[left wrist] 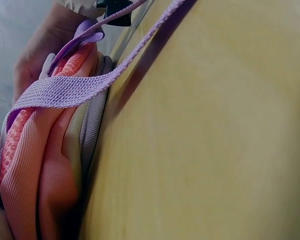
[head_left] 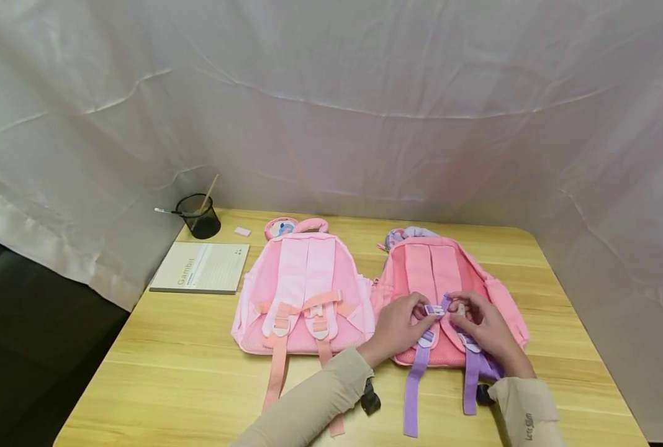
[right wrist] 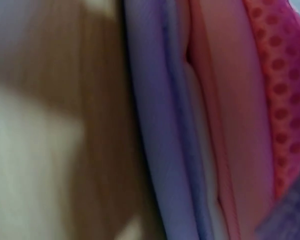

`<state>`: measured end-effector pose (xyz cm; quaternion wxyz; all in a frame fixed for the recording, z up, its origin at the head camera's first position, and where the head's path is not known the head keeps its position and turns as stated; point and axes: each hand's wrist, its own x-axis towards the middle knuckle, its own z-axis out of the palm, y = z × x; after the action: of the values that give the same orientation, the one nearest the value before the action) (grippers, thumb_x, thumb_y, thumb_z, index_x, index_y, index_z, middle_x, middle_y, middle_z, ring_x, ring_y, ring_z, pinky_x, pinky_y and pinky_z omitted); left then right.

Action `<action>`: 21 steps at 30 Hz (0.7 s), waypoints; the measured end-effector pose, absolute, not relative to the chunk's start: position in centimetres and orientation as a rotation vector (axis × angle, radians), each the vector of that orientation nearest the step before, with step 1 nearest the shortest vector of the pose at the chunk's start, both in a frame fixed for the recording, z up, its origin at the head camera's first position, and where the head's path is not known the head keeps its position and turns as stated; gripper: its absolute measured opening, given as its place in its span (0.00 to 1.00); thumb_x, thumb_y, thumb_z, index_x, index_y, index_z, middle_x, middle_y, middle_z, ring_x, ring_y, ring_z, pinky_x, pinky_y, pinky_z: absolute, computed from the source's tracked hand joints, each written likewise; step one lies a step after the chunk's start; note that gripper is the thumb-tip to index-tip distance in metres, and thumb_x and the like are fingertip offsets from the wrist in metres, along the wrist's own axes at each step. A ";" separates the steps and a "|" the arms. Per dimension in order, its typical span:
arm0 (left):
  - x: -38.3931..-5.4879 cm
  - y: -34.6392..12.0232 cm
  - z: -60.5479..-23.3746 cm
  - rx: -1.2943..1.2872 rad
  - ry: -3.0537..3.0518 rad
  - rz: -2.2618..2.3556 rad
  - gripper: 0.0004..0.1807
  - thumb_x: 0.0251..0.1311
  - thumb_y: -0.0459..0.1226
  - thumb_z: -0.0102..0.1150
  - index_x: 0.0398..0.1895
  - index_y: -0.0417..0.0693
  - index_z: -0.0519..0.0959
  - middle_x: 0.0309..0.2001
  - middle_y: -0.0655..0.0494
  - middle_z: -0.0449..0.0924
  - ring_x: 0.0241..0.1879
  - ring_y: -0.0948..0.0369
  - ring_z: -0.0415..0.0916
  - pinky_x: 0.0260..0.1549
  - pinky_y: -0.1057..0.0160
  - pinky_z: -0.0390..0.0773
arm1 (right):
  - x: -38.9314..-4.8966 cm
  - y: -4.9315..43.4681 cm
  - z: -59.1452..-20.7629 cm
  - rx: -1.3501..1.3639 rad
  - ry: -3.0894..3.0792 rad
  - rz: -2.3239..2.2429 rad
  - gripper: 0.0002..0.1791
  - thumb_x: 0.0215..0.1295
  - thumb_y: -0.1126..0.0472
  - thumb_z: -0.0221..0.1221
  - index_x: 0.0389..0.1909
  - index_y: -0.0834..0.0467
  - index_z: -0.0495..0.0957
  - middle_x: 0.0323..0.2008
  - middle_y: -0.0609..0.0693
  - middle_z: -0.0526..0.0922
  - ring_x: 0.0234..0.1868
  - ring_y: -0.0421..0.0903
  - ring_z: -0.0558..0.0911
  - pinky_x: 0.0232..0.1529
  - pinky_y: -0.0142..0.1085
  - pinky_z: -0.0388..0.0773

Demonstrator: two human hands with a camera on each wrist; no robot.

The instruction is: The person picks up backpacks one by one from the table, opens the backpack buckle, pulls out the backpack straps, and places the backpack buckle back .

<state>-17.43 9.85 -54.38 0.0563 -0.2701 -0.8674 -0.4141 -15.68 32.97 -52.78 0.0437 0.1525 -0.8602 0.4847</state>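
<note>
A coral-pink backpack (head_left: 418, 264) lies on the right of the table with its back panel and shoulder straps up. Over its lower straps, my left hand (head_left: 400, 326) pinches a white pronged buckle half (head_left: 434, 310) between thumb and fingers. Close beside it, my right hand (head_left: 487, 328) pinches the other white buckle half (head_left: 461, 308), next to a purple strap end. The two halves are apart. Two purple webbing straps (head_left: 415, 391) hang from the bag toward the front edge. In the left wrist view, purple webbing (left wrist: 65, 91) crosses the bag's side; the right wrist view shows blurred bag layers (right wrist: 230, 110).
A light-pink backpack (head_left: 309, 267) with orange straps lies just left, its side against the coral one. Farther left are a notebook (head_left: 220, 267), a pink eraser (head_left: 243, 231) and a black mesh pencil cup (head_left: 202, 225). A grey curtain (head_left: 365, 155) stands behind the table.
</note>
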 end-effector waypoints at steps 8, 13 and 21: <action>-17.3 9.7 -54.2 -0.796 -2.636 -1.315 0.12 0.69 0.48 0.64 0.52 0.59 0.81 0.38 0.67 0.84 0.35 0.77 0.75 0.37 0.80 0.68 | -15.8 32.8 -52.9 0.558 -2.542 1.469 0.23 0.62 0.77 0.64 0.59 0.65 0.79 0.58 0.61 0.81 0.59 0.30 0.75 0.58 0.20 0.67; -17.2 9.6 -54.1 -0.762 -2.625 -1.402 0.12 0.68 0.45 0.66 0.51 0.57 0.80 0.36 0.66 0.85 0.32 0.79 0.75 0.35 0.81 0.69 | -16.1 32.3 -53.0 0.646 -2.522 1.407 0.22 0.63 0.75 0.65 0.60 0.66 0.80 0.66 0.65 0.75 0.69 0.32 0.68 0.66 0.18 0.58; -17.0 9.6 -54.2 -0.744 -2.572 -1.511 0.13 0.67 0.43 0.67 0.50 0.54 0.78 0.39 0.65 0.86 0.32 0.83 0.74 0.37 0.82 0.70 | -16.0 31.8 -53.1 0.578 -2.606 1.288 0.15 0.62 0.68 0.71 0.48 0.53 0.87 0.47 0.52 0.86 0.52 0.31 0.74 0.55 0.22 0.64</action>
<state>-17.00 9.63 -54.24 0.0334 -0.2418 -0.8361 -0.4913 -15.97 31.77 -53.13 0.0889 0.1943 -0.8758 0.4329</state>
